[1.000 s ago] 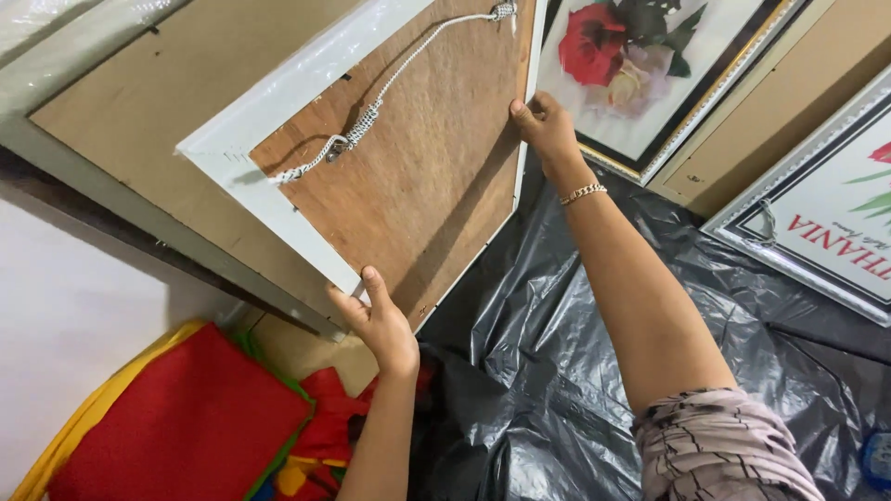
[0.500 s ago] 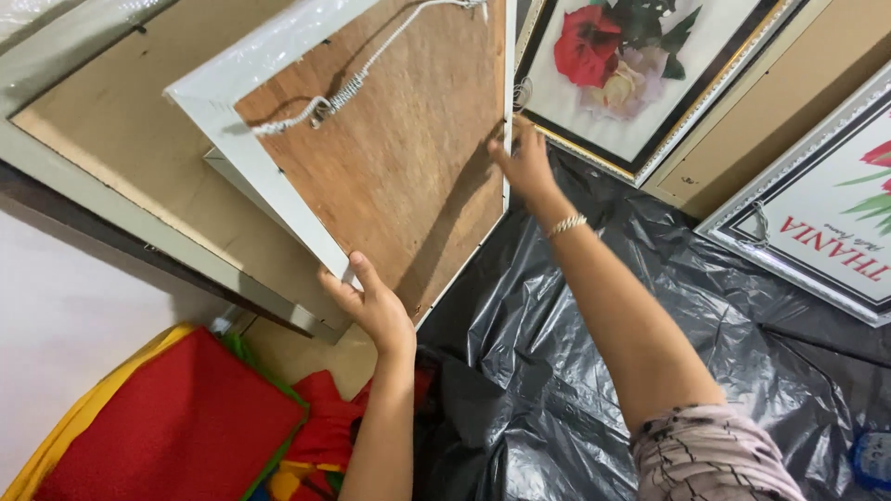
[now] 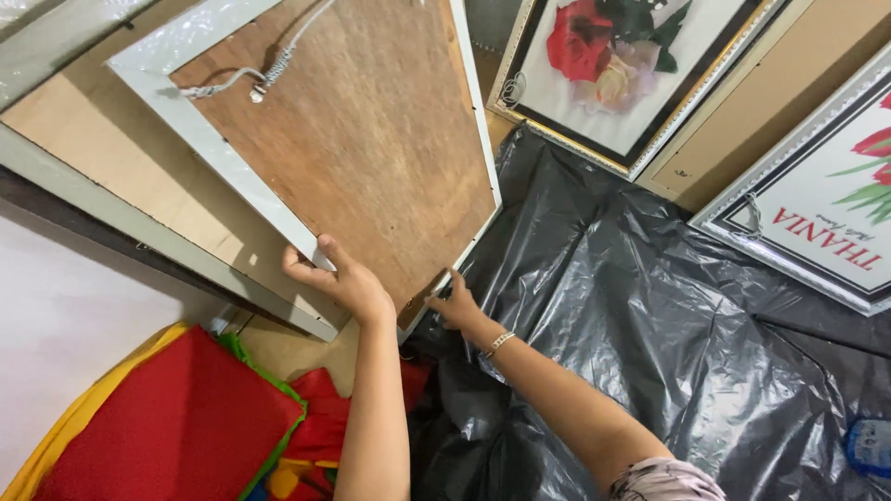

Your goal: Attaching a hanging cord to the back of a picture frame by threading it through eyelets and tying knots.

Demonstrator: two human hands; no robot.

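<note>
I hold a white picture frame (image 3: 213,158) turned back side up, its brown backing board (image 3: 371,139) facing me with a twisted hanging cord (image 3: 237,82) near its top left. My left hand (image 3: 339,278) grips the frame's lower left edge. My right hand (image 3: 457,301), with a bracelet at the wrist, holds the frame's bottom corner, close to the black plastic sheet (image 3: 650,306).
A larger framed board (image 3: 111,186) lies under the held frame. A gold-framed flower picture (image 3: 622,65) and a white-framed flower print (image 3: 817,204) lean at the right. Red, yellow and green fabric (image 3: 167,427) lies lower left. A blue object (image 3: 871,445) sits at the right edge.
The frame has shifted down and toward me. My right hand slid from the frame's upper right edge down to its bottom corner. My left hand moved along the left edge.
</note>
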